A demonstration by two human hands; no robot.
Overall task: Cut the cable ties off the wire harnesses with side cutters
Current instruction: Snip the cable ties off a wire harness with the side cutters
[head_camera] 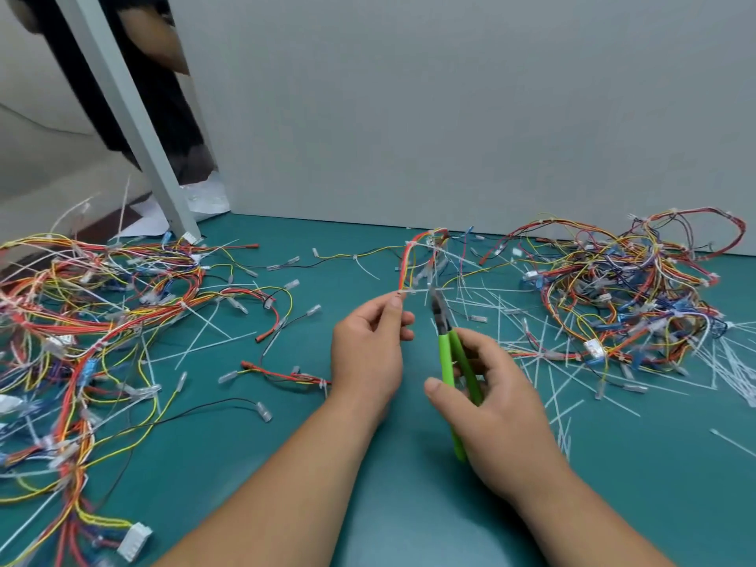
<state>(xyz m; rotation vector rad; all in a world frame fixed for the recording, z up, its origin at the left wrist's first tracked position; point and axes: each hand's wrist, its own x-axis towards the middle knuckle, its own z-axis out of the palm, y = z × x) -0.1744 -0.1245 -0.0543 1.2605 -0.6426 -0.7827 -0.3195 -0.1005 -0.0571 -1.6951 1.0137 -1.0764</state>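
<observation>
My left hand [366, 354] pinches a red and yellow wire harness [411, 259] between thumb and fingers, just beside a white cable tie [421, 290] that crosses it. My right hand [497, 407] grips the green-handled side cutters [452, 362]. Their dark jaws point up at that tie, close to my left fingertips. Whether the jaws touch the tie is blurred. The harness arches up and back toward the wall.
A big tangle of coloured harnesses [82, 321] covers the left of the green mat [368, 505], another tangle [626, 288] lies at the right. Cut white ties [552, 362] litter the mat around my right hand. A grey wall stands behind, a slanted metal post [135, 128] at the back left.
</observation>
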